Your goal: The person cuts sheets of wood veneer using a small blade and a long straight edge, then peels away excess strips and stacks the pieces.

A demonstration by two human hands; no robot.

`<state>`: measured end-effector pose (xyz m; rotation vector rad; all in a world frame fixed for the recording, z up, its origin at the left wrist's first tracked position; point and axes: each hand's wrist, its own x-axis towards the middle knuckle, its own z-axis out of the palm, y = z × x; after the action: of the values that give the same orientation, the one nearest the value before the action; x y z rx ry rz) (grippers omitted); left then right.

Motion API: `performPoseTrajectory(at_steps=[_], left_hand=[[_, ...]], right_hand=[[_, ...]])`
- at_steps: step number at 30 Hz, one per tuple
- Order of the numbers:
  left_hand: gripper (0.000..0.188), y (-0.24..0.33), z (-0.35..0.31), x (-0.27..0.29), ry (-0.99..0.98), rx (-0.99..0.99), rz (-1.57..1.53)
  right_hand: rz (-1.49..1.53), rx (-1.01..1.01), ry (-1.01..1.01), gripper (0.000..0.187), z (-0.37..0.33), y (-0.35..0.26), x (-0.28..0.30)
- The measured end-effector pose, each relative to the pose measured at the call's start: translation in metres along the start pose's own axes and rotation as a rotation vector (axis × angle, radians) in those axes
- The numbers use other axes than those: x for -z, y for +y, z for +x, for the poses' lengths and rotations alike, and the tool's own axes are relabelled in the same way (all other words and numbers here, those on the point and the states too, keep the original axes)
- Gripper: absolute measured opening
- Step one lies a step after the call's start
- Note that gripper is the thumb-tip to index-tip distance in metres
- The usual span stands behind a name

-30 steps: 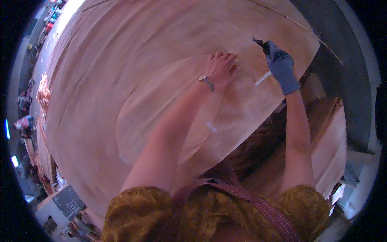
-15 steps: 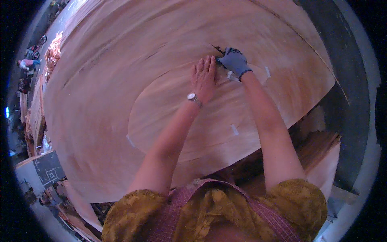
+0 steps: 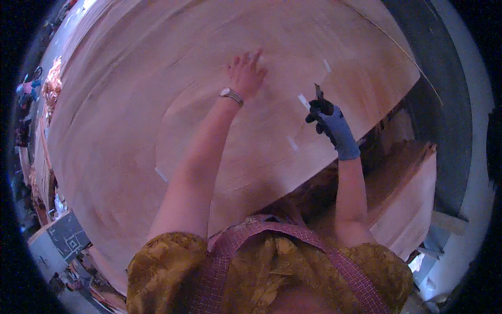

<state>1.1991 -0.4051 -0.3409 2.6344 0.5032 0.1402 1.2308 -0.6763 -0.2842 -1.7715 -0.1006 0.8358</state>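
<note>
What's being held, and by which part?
The right hand grips a dark tool by its rear end, tip exposed; the left hand holds nothing.

Dim light here, a pinkish-purple cast lying over the broad, pale-brown sheet of wood veneer! The strongest glare burns beyond its upper-left edge, bluish white and washed out. Below the lower-right edge, deep brown shadow, detail nearly gone. The bare left hand looks soft, its fingers blurred; the blue-grey knitted glove with black fingers reads a touch crisper. Speckled grain everywhere, fisheye bowing the sheet's left edge, background smeary, black vignette swallowing the corners.
</note>
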Motion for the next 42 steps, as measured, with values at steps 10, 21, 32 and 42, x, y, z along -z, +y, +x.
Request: performPoseTrajectory(at_steps=[10, 21, 32, 42], left_hand=[[0.045, 0.102, -0.123, -0.087, 0.008, -0.514, 0.176], [0.044, -0.006, -0.116, -0.06, 0.139, -0.374, -0.362], [0.071, -0.142, -0.141, 0.029, 0.359, 0.103, 0.068], [0.06, -0.168, -0.115, 0.025, 0.266, 0.123, 0.213]], right_hand=[[-0.801, 0.366, 0.147, 0.023, 0.031, 0.137, 0.049], [-0.274, 0.259, 0.011, 0.023, 0.026, -0.005, -0.024], [-0.528, 0.327, -0.44, 0.017, 0.177, -0.069, -0.302], [-1.471, 0.677, -0.223, 0.054, 0.191, -0.052, -0.308]])
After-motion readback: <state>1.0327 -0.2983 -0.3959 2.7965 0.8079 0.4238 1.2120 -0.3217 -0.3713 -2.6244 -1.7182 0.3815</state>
